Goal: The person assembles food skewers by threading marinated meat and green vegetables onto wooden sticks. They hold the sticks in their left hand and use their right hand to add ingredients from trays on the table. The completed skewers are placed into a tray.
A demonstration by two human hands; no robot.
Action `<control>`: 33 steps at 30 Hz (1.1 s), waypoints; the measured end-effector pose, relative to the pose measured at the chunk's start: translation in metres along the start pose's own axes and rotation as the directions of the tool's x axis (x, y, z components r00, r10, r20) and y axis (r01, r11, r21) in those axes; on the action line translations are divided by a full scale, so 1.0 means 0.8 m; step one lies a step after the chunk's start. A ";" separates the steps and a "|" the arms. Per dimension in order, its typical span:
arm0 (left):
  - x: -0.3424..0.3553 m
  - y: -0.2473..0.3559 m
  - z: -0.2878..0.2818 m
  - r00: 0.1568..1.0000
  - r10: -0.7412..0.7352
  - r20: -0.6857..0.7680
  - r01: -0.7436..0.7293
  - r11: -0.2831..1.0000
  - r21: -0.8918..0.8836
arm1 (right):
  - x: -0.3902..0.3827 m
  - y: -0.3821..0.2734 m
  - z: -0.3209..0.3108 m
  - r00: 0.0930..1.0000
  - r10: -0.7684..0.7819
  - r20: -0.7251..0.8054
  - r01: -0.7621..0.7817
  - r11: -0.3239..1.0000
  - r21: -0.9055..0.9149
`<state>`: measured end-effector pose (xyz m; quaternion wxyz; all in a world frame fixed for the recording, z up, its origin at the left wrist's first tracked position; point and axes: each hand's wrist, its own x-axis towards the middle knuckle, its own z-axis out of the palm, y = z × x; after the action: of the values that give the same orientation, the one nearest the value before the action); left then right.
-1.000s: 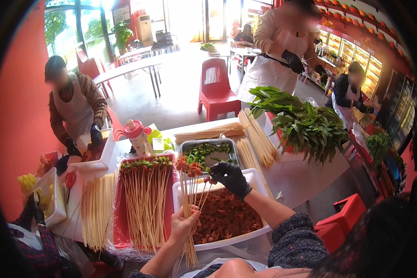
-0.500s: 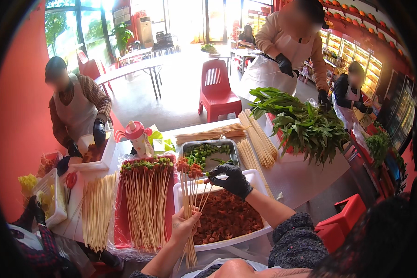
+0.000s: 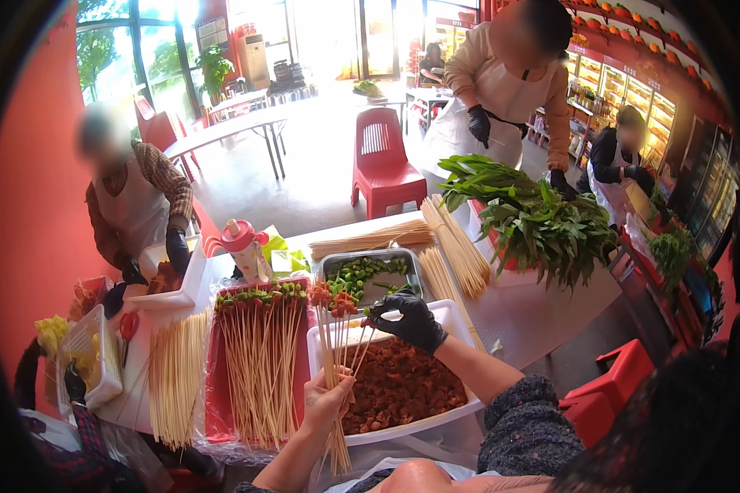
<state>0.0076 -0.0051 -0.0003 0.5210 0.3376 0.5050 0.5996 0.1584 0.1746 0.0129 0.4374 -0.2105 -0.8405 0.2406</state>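
Head view: left hand (image 3: 329,396) is gripping a fan of skewers (image 3: 329,345), several meat-tipped, above a white tub (image 3: 417,428) of red meat. Gloved right hand (image 3: 411,320) is pinching a green piece (image 3: 368,311) near their tips. Red tray (image 3: 220,423), left on counter (image 3: 543,320), is holding loaded sticks (image 3: 259,370).

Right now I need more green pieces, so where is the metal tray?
In the head view, the metal tray is near the centre, just right of the red tray and beyond the white tub.
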 end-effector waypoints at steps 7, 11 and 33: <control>0.001 -0.002 -0.001 1.000 -0.007 -0.012 0.007 1.000 0.007 | 0.000 0.002 0.005 1.000 -0.031 -0.006 0.031 1.000 -0.007; 0.002 -0.005 0.000 0.999 0.032 -0.009 -0.033 0.998 -0.055 | -0.007 0.007 0.014 0.993 0.081 -0.090 -0.080 0.997 0.015; -0.005 0.005 -0.005 0.996 -0.027 0.089 0.026 1.000 0.013 | 0.000 0.028 0.004 0.711 0.559 0.427 -0.702 0.522 0.486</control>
<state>0.0036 -0.0101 0.0027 0.5489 0.3602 0.4892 0.5742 0.1591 0.1919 -0.0019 0.2677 -0.3190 -0.6200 0.6650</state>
